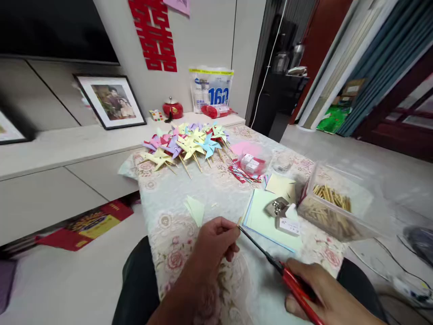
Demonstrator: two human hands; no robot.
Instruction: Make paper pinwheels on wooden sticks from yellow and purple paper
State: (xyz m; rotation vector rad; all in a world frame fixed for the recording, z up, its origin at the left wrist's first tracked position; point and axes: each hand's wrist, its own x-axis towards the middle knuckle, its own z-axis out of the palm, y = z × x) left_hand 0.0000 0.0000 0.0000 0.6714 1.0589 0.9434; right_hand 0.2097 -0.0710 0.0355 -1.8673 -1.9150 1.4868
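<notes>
The red-handled tool [287, 276] was gripped in the right hand [320, 284] over the floral tablecloth [162, 198], long axis diagonal, dark tip pointed forward-left at the left hand [216, 239]. Left thumb and forefinger were pressed together; any pinched item could not be identified.

Home, apparently living room. Large dark screen [54, 31], likely television, on wall; red double-happiness cut-out [157, 47] beside it. Long low cabinet [67, 151] beneath, bearing framed photograph [115, 103] of two people, colourful puzzle cube [156, 115], red lidded pot [173, 110]. Floral tablecloth [176, 260] in foreground; teal curtains [389, 67] at right.
</notes>
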